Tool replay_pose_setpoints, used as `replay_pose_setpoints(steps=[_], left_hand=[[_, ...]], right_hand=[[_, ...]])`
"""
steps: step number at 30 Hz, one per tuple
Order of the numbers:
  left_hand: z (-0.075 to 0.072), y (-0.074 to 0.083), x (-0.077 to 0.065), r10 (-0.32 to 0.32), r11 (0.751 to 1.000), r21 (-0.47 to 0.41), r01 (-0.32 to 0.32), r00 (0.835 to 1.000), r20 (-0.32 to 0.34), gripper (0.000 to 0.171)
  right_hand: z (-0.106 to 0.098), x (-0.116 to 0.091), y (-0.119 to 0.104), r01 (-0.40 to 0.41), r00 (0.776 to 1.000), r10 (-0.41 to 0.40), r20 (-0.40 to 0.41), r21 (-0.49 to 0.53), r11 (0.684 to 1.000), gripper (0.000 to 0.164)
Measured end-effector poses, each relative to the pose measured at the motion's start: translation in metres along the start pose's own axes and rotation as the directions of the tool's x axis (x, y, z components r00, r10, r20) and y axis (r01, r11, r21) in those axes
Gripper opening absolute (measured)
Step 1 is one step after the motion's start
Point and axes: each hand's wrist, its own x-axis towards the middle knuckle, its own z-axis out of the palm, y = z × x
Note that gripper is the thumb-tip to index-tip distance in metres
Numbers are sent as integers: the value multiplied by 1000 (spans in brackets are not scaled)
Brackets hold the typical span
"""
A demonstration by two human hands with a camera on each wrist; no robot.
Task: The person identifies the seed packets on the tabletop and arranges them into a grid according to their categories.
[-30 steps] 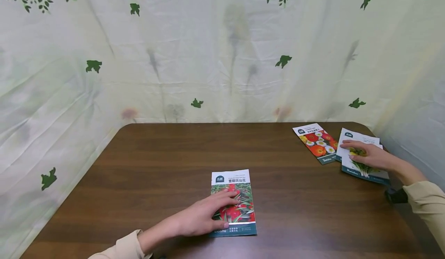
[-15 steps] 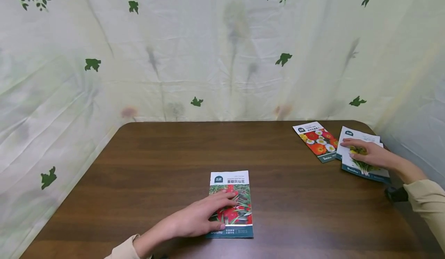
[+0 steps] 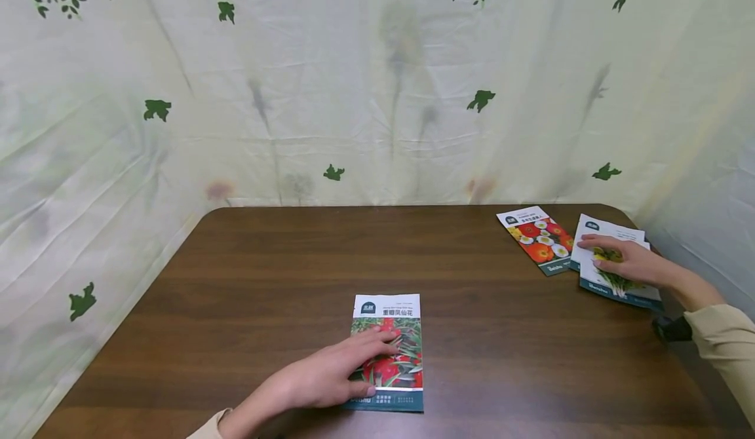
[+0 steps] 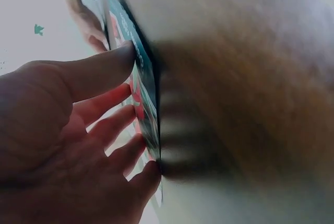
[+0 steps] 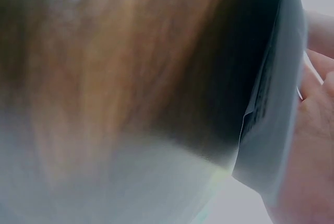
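Observation:
My left hand (image 3: 330, 370) lies with spread, nearly straight fingers on a seed packet (image 3: 407, 360) printed with red flowers, near the table's front middle. In the left wrist view its thumb and fingertips (image 4: 128, 54) touch the packet's printed face. Far to the right, my right hand (image 3: 639, 262) rests over a seed packet (image 3: 619, 286) showing yellow-topped green stems. That packet overlaps another white-topped packet (image 3: 625, 231), mostly covered. The right wrist view shows the edge of a packet (image 5: 276, 114) beside the palm; the right fingertips are hidden there.
A packet with red, orange and white flowers (image 3: 539, 242) lies left of the right-hand pile, close to it. The brown wooden table (image 3: 265, 282) ends at a pale leaf-printed curtain (image 3: 366, 85) behind and at the sides. A dark wrist strap (image 3: 672, 329) shows at the right sleeve.
My left hand and the red-flower packet have slid a little toward the table's front edge and to the left. The right hand stays on its packets.

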Motion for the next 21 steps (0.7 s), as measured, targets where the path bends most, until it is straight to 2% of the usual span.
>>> replay_pose_setpoints(steps=[9,16,21], left_hand=[[-1,-2,-4,-10,999,-36,10,1000,3,56],[-2,-6,-6,-26,999,-20,26,1000,1,58],[-1,-6,-6,-33,999,-21,32,999,-16,58]], right_hand=[[2,0,3,38,999,-39,-14,-17,999,36],[0,2,1,-3,1000,3,9,1,1000,38],[-1,2,3,3,1000,-3,12,13,1000,38]])
